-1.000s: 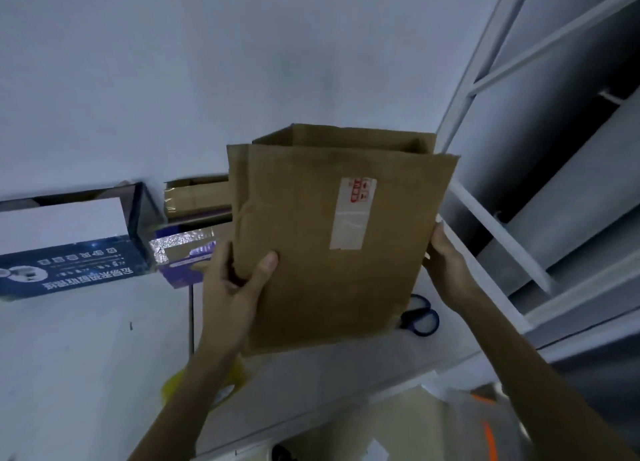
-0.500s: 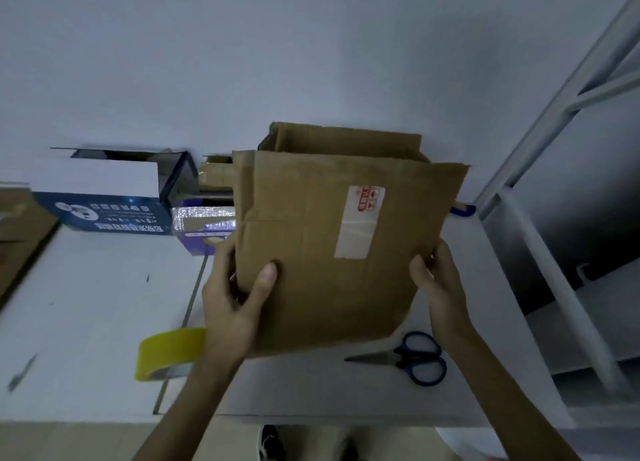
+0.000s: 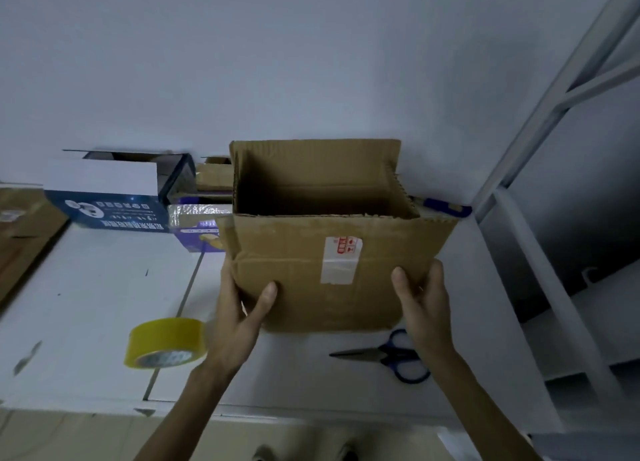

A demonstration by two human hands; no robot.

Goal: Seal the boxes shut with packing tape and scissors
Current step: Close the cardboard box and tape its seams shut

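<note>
Nearest, a yellow tape roll (image 3: 166,342) is lying to the left and blue-handled scissors (image 3: 391,355) to the right on the white table (image 3: 86,304). Just beyond, between them, the left hand (image 3: 239,315) and right hand (image 3: 424,308) are gripping the lower corners of the brown cardboard box (image 3: 304,294), thumbs pressing its front. The box is gaping open-topped, flaps up, a torn white-and-red label sticking to its creased front. Behind, a blue-and-white carton (image 3: 110,197) is sitting by the wall.

matt corrugated cardboard box (image 3: 311,252) (torn edges), glossy tape roll (image 3: 166,342)
</note>
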